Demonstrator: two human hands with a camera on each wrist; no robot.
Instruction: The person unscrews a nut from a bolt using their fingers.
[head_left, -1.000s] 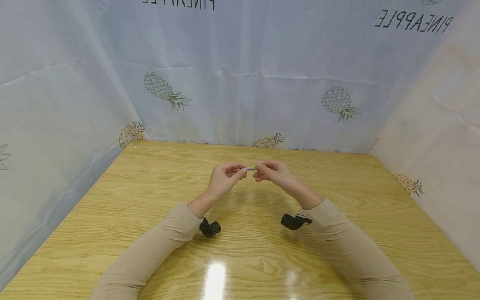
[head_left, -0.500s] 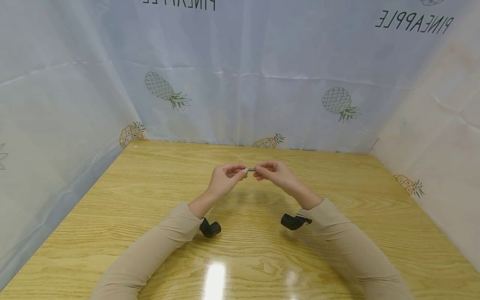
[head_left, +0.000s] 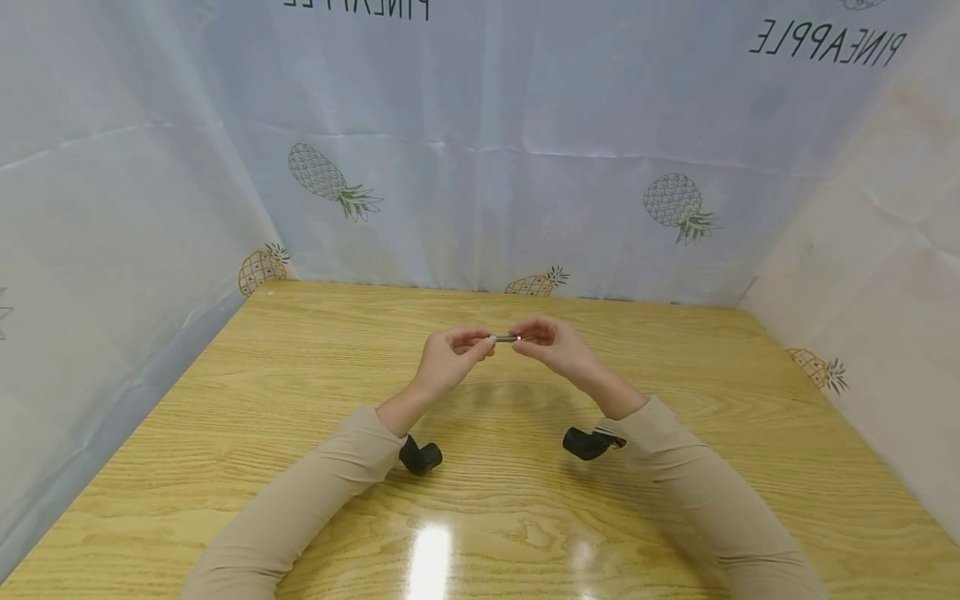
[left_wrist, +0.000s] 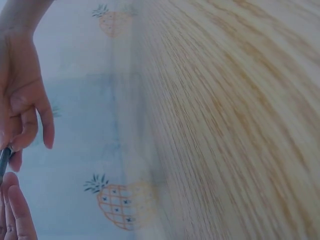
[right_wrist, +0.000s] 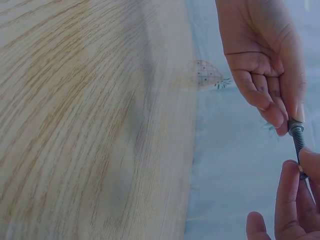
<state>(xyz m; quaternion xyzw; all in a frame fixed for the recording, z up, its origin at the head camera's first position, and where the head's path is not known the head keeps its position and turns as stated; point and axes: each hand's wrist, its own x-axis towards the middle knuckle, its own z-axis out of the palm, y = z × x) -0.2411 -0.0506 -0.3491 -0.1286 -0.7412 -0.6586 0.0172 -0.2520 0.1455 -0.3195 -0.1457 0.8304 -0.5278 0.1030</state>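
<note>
A small threaded metal bolt (head_left: 506, 338) lies level between both hands, above the table. My left hand (head_left: 447, 358) pinches its head end between thumb and fingers. At the other end, the thumb and forefinger of my right hand (head_left: 558, 346) stand on either side of the shank. The right wrist view shows the bolt's thread (right_wrist: 298, 139) clearly, with the left hand (right_wrist: 265, 60) at its head. A small dark part (right_wrist: 303, 175) sits at the far end between the right fingers; whether it is a nut I cannot tell. In the left wrist view only part of the bolt (left_wrist: 4, 161) shows.
The wood-grain table (head_left: 502, 483) spreads beneath both arms. A pale curtain (head_left: 480, 208) printed with pineapples hangs behind it and at both sides. Black curved pieces sit at the left wrist (head_left: 420, 457) and right wrist (head_left: 587, 443).
My right fingers first slid slightly left along the bolt, then drew back right and spread a little, so more of the bolt shows. The left hand has stayed in place.
</note>
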